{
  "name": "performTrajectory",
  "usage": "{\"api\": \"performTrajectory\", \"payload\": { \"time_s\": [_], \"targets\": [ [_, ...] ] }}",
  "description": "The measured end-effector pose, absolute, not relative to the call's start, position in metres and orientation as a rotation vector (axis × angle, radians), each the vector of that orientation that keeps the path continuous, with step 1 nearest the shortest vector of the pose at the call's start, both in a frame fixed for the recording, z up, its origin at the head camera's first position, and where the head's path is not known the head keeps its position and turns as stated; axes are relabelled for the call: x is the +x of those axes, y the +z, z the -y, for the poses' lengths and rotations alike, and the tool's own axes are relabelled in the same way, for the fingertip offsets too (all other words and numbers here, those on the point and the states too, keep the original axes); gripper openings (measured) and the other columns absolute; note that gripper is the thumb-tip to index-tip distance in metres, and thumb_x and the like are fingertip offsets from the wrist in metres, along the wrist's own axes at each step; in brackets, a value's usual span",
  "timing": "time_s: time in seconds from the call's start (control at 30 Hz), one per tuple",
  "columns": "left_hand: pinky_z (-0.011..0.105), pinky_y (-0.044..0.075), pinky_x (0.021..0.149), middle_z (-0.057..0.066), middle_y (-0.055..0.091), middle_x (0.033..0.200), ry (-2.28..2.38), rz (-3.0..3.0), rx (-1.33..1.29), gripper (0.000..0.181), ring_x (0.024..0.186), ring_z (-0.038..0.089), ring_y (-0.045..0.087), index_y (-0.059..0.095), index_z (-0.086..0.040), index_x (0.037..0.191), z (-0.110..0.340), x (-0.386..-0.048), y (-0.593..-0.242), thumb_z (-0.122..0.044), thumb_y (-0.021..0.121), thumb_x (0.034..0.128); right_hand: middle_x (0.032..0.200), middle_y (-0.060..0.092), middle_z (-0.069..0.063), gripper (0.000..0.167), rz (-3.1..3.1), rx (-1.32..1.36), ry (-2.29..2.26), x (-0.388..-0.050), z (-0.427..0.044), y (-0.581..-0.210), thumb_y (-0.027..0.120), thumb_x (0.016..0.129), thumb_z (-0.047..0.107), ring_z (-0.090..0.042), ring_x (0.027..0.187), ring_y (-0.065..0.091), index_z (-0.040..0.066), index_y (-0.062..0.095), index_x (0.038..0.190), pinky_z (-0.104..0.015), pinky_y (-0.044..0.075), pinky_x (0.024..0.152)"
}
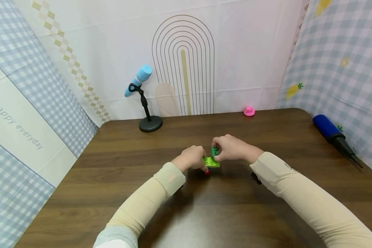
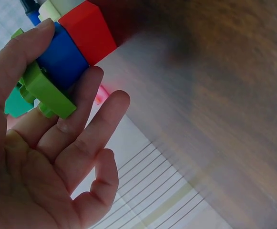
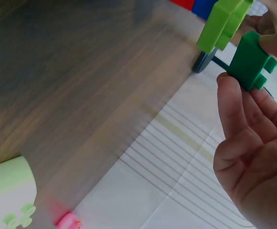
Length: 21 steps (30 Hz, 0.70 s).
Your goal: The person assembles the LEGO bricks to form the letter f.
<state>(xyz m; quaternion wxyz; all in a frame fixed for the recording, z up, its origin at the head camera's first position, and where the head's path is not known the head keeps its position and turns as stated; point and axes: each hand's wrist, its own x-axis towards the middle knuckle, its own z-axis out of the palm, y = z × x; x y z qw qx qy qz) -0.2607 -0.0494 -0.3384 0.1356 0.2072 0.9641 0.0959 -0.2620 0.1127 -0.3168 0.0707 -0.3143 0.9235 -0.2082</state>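
My left hand grips a small stack of toy building bricks between thumb and fingers. The stack has a red brick at the bottom, a blue brick in the middle and a wider lime-green brick on top, studs up. Just above it, my right hand pinches a dark green brick between thumb and fingertips. The green brick stands close over the lime studs; whether they touch, I cannot tell. In the right wrist view a pale green rounded brick shows at lower left; the head view does not show it.
A light blue microphone leans in a black stand at the back left of the brown table. A pink toy duck sits at the back edge. A blue-and-black hand pump lies along the right side. Patterned cloth hangs behind.
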Motion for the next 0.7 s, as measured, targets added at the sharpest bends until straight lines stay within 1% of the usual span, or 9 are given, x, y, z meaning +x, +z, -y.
{"api": "performTrajectory", "payload": {
  "time_s": [0.17, 0.43, 0.57, 0.7],
  "targets": [
    [0.029, 0.039, 0.050, -0.005, 0.054, 0.067, 0.281, -2.800, 0.612, 0.027, 0.063, 0.013, 0.049, 0.061, -0.016, 0.072, 0.050, -0.262, -0.341, -0.034, 0.078, 0.0617, 0.076, 0.057, 0.000, 0.022, -2.743, -0.978, -0.653, -0.259, -0.107, -0.316, 0.066, 0.071, 0.018, -0.011, 0.065, 0.051, 0.007, 0.057, 0.087, -0.025, 0.043, 0.058],
    [0.030, 0.040, 0.050, -0.005, 0.054, 0.069, 0.304, -2.811, 0.581, 0.032, 0.064, 0.013, 0.050, 0.059, -0.016, 0.071, 0.049, -0.264, -0.343, -0.036, 0.080, 0.0574, 0.080, 0.057, 0.003, 0.023, -2.713, -0.988, -0.632, -0.257, -0.097, -0.323, 0.067, 0.073, 0.019, -0.008, 0.068, 0.052, 0.007, 0.059, 0.091, -0.023, 0.043, 0.058],
    [0.030, 0.040, 0.051, -0.004, 0.054, 0.071, 0.342, -2.806, 0.559, 0.036, 0.064, 0.013, 0.051, 0.058, -0.016, 0.075, 0.049, -0.264, -0.343, -0.036, 0.080, 0.0561, 0.074, 0.055, 0.003, 0.020, -2.764, -1.005, -0.577, -0.256, -0.093, -0.324, 0.067, 0.072, 0.020, -0.009, 0.063, 0.050, 0.009, 0.058, 0.086, -0.024, 0.042, 0.055],
    [0.030, 0.041, 0.052, -0.004, 0.054, 0.074, 0.373, -2.800, 0.561, 0.040, 0.065, 0.013, 0.051, 0.058, -0.014, 0.080, 0.052, -0.265, -0.344, -0.037, 0.080, 0.0558, 0.067, 0.051, 0.004, 0.018, -2.820, -1.039, -0.505, -0.256, -0.086, -0.324, 0.067, 0.067, 0.019, -0.011, 0.057, 0.046, 0.011, 0.057, 0.080, -0.024, 0.040, 0.051]
  ]
}}
